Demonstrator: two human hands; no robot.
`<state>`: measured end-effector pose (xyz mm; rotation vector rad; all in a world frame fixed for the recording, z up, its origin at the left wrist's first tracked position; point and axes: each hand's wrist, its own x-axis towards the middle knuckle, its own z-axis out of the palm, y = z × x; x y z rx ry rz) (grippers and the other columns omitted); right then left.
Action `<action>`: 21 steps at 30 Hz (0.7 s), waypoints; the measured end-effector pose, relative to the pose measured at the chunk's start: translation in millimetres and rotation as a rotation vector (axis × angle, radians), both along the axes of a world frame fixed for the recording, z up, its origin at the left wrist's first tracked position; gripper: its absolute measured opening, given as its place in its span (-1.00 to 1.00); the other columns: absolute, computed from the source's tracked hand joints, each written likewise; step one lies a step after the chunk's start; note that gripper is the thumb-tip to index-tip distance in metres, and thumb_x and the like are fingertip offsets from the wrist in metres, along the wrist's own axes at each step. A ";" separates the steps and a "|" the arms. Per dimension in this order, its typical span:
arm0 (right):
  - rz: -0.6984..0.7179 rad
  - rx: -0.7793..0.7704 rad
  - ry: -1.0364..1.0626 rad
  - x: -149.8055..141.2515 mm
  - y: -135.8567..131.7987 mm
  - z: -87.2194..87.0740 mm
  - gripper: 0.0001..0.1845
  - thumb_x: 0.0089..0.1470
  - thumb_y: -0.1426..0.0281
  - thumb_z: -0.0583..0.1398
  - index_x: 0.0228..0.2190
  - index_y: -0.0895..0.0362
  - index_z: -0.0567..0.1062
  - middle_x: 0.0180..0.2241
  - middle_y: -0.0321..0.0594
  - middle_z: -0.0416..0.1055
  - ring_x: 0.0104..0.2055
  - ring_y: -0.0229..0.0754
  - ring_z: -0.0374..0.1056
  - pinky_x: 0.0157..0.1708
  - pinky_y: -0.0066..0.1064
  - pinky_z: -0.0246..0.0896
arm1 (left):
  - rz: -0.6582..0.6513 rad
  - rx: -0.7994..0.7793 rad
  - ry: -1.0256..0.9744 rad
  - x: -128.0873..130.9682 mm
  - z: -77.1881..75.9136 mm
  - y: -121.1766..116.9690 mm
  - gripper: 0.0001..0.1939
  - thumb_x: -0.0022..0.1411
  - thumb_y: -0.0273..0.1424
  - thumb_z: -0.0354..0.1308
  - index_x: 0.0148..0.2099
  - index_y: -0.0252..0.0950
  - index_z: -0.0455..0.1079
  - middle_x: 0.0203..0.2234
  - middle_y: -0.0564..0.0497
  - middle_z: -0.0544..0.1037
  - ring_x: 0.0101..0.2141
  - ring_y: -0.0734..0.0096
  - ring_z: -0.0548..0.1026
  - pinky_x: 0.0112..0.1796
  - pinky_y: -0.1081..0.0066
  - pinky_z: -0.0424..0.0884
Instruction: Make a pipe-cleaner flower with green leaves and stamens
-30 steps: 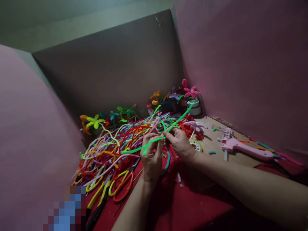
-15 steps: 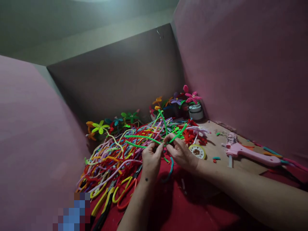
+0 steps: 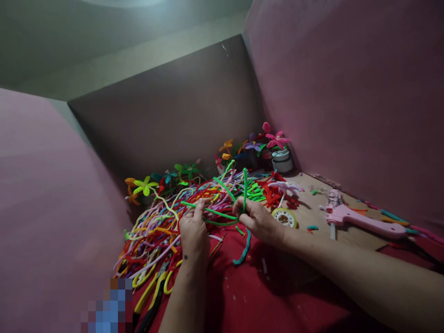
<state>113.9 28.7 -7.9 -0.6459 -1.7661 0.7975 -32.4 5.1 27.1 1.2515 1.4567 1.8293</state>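
Observation:
Bright green pipe cleaners (image 3: 222, 213) stretch between my two hands, joined near the right fingertips. My left hand (image 3: 195, 226) pinches the left part of them between thumb and fingers. With thumb and forefinger closed, my right hand (image 3: 258, 219) grips the place where they meet, and other green ends stick up above it. Beneath and behind the hands spreads a heap of many-coloured pipe cleaners (image 3: 159, 222). A short teal pipe cleaner piece (image 3: 247, 247) lies on the red cloth (image 3: 239, 286) below my right hand.
A pink glue gun (image 3: 364, 222) lies at the right, with a yellow tape roll (image 3: 285, 217) nearer the hands. Yellow-and-black pliers (image 3: 152, 289) rest at the lower left. Pipe-cleaner flowers (image 3: 277, 139) stand along the back, near a pink wall (image 3: 347, 92).
My left hand has slid left and down along the green pipe cleaners, away from my right hand. The green ends above the right hand have swung more upright.

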 end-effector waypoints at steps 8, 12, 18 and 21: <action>0.157 0.083 -0.002 -1.4 -1.2 -3.2 -0.77 -0.30 0.65 -0.06 -0.56 0.16 0.27 -0.57 -0.36 0.18 -0.51 -0.34 0.09 -0.47 -0.53 0.02 | -0.129 -0.170 0.048 -14.4 -6.2 8.0 -0.59 -0.08 -0.14 0.21 -0.30 -0.40 0.48 -0.52 -0.03 0.52 -0.47 0.38 0.46 -0.42 0.43 0.33; 0.203 0.043 -0.006 -0.6 -0.9 -3.4 -0.79 -0.30 0.63 -0.05 -0.57 0.16 0.28 -0.59 -0.36 0.18 -0.52 -0.35 0.08 -0.48 -0.53 0.02 | -0.390 -0.213 -0.175 -13.6 -7.3 8.4 -0.60 -0.03 -0.20 0.20 -0.22 -0.41 0.45 -0.50 -0.06 0.53 -0.47 0.36 0.47 -0.45 0.40 0.37; 0.323 -0.096 0.037 -1.1 -2.2 -3.0 -0.84 -0.29 0.59 -0.04 -0.60 0.16 0.28 -0.62 -0.38 0.14 -0.55 -0.37 0.03 -0.50 -0.53 0.00 | -0.593 -0.201 -0.352 -15.9 -10.7 10.9 -0.72 0.08 -0.29 0.13 -0.19 -0.33 0.43 -0.29 -0.11 0.52 -0.36 0.33 0.49 -0.35 0.34 0.42; 0.329 -0.195 0.166 -3.1 -0.9 -1.1 -0.85 -0.31 0.58 -0.04 -0.62 0.16 0.27 -0.61 -0.37 0.18 -0.53 -0.36 0.07 -0.48 -0.52 0.03 | -0.617 -0.139 -0.374 -14.1 -11.3 10.4 -0.78 0.06 -0.30 0.15 -0.25 -0.32 0.44 -0.25 -0.08 0.51 -0.35 0.35 0.49 -0.33 0.34 0.43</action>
